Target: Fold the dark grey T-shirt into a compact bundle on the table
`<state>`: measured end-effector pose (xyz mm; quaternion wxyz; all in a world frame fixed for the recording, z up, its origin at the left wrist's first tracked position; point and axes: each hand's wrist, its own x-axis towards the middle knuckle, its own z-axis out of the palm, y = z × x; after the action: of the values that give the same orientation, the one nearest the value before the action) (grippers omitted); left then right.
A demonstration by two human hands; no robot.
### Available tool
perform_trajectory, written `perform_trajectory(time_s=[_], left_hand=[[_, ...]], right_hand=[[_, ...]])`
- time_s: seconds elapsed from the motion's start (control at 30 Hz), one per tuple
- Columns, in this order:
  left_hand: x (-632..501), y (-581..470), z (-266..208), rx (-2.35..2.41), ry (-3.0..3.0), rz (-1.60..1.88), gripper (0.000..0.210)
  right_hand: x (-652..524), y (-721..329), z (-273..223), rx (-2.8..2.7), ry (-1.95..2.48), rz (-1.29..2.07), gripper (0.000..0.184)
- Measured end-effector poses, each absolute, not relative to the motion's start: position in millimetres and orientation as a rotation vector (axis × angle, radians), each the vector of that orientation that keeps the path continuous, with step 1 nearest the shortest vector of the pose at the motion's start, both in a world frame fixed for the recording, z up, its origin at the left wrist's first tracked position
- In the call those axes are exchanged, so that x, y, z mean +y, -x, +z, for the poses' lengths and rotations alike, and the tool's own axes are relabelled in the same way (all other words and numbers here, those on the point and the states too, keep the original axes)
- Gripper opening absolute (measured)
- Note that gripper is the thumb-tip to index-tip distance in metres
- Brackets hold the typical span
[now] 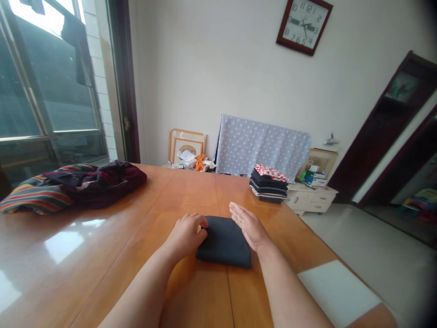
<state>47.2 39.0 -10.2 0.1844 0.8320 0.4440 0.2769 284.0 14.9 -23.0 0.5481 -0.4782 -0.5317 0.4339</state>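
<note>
A dark navy garment [225, 243], folded into a neat rectangle, lies flat on the wooden table in front of me. At its upper left edge is my left hand [188, 232], fingers curled and thumb close to the fingertips, closed on the cloth's edge. My right hand [248, 224] rests along the opposite side, palm turned inward, its fingers stretched out and holding nothing. What kind of garment it is cannot be made out in its folded state.
A stack of folded clothes [269, 184] stands near the table's far right edge. Rumpled clothes [99, 184], dark and striped, lie at the far left. A pale sheet [339, 291] is at the right edge. Beyond the wooden table [136, 273] hangs a polka-dot cloth [261, 146].
</note>
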Motion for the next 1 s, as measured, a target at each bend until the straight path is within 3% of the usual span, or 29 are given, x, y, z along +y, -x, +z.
perform_trajectory(time_s=[0.13, 0.37, 0.63, 0.87, 1.0], left_hand=[[28.7, -57.6, -1.4, 1.132, -2.459, 0.930, 0.022], [21.9, -73.4, -18.3, 0.995, -2.506, 0.614, 0.047], [21.6, -76.4, -20.6, 1.100, -2.583, 0.507, 0.047], [12.7, -85.5, -3.8, 1.198, -2.635, 0.331, 0.044], [11.6, -89.5, 8.5, 1.202, -2.639, 0.247, 0.043]], right_hand=[[20.4, -299.5, -17.3, -0.938, 1.033, 1.158, 0.055], [29.8, -300.1, -33.1, -0.770, 1.129, 1.288, 0.046], [34.6, -321.5, -31.3, -1.177, 1.524, 0.768, 0.052], [30.4, -327.0, -36.8, -1.439, 1.689, 0.733, 0.057], [23.4, -325.8, -32.7, -1.474, 1.727, 0.738, 0.045]])
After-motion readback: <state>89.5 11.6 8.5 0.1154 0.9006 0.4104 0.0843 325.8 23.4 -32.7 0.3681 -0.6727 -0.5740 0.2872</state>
